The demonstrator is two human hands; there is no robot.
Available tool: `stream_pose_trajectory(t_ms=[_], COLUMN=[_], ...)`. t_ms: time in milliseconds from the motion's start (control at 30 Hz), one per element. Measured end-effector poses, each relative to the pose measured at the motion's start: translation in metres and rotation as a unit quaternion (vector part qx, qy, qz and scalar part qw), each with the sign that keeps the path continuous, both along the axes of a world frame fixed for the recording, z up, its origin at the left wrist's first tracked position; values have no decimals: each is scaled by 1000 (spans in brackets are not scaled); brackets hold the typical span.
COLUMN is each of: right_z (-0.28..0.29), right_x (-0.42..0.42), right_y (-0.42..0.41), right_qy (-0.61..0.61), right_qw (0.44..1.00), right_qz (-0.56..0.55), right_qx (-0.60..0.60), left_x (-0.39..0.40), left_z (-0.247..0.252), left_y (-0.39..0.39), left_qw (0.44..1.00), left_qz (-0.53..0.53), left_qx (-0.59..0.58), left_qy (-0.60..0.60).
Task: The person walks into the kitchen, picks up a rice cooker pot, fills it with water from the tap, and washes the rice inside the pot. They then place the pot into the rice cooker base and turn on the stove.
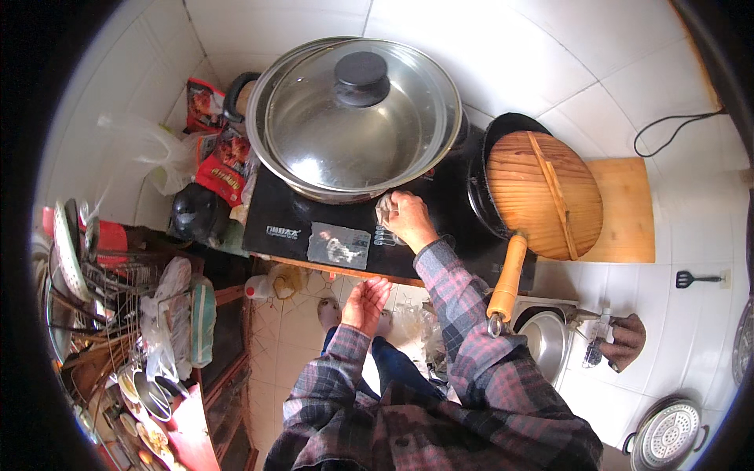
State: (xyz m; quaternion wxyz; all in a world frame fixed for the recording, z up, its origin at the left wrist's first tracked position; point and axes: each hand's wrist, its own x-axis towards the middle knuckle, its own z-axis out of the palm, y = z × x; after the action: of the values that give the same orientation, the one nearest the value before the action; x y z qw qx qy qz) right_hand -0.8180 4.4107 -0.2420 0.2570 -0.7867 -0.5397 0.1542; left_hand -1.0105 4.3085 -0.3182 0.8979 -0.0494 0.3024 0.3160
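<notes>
My right hand [410,219] grips a crumpled greyish cloth or tissue [385,211] against the black glass cooktop [283,206], just in front of a large steel pot [330,196]. A glass lid [359,141] with a black knob [361,76] lies on that pot, set slightly off its rim. Palm up and fingers loosely spread, my left hand [366,305] hangs before the cooktop's front edge and holds nothing. A worn label [339,245] is stuck on the cooktop to the left of my right hand.
Right of the pot is a wok [492,194] under a wooden lid [530,188]; its wooden handle [508,277] juts towards me. Red food packets [227,159] and a black bag [197,215] crowd the left. A dish rack [118,294] stands lower left, a metal sink [542,341] lower right.
</notes>
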Motion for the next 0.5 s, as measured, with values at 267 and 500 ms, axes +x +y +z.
stream_pose_trajectory(t_ms=[267,500], right_z=[-3,11], right_x=[-12,-109], right_y=[10,-40], right_qy=[-50,37], right_qw=[997,970], right_qz=[47,235], right_qx=[26,37], left_x=[-5,-11], left_z=[-2,2], left_y=[15,35], left_qw=[997,981], left_qz=[73,183], left_qx=[-3,-62], left_qy=[-2,9])
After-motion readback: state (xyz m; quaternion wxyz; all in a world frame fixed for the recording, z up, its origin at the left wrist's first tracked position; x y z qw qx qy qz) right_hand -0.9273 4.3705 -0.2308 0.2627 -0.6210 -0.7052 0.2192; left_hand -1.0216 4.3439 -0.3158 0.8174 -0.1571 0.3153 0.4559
